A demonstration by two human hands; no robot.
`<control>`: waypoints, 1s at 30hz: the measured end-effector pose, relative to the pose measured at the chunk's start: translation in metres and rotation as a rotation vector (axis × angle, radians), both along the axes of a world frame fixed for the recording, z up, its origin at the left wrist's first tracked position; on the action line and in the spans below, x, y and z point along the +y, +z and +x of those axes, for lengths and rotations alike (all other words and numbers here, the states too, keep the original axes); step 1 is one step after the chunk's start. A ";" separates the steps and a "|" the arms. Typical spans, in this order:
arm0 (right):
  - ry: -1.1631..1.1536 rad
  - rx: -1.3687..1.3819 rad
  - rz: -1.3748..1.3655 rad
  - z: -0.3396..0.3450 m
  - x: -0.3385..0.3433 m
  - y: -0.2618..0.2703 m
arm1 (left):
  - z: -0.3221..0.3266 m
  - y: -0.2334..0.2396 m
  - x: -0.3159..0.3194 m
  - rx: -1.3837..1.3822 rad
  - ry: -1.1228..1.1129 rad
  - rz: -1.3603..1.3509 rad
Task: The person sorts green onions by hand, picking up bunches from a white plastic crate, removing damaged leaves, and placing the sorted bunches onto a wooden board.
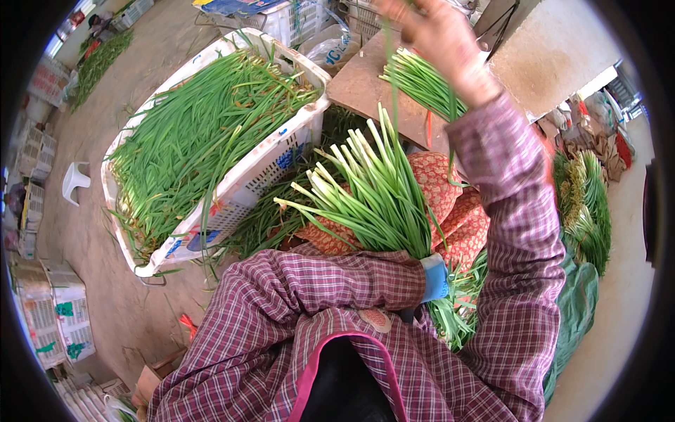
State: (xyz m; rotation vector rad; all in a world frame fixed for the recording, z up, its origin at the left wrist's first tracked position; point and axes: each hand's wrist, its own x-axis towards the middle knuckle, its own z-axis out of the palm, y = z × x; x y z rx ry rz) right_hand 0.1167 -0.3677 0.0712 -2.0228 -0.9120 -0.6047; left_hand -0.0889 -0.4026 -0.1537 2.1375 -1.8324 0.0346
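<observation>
My right hand (440, 50) is raised at the top of the view, blurred, with its fingertips partly cut off. A long thin green strand (391, 68) hangs down from its fingers. Below it, a bunch of green stalks with pale cut ends (364, 195), likely garlic chives, rests against my left forearm over my lap. The left sleeve crosses my body and ends in a blue band (435, 278); my left hand beyond it is out of sight. Another bunch of stalks (422, 82) lies on a brown board (358, 79) under my right wrist.
A white plastic crate (274, 142) heaped with green leaves (200, 137) stands to the left. Patterned red cloth (464, 221) covers my lap. More bundles (585, 211) and green plastic sheeting (575, 300) lie at the right. A white stool (75, 182) stands on the floor.
</observation>
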 end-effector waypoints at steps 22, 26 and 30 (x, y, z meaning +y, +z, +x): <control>0.469 0.012 0.111 -0.080 0.130 0.041 | -0.003 0.008 -0.013 -0.033 0.056 -0.042; 0.575 0.194 -0.461 -0.088 0.146 -0.010 | -0.003 0.011 -0.020 -0.053 0.058 -0.059; 0.489 0.323 -1.173 -0.082 0.128 -0.048 | 0.001 0.012 -0.019 -0.055 0.079 -0.069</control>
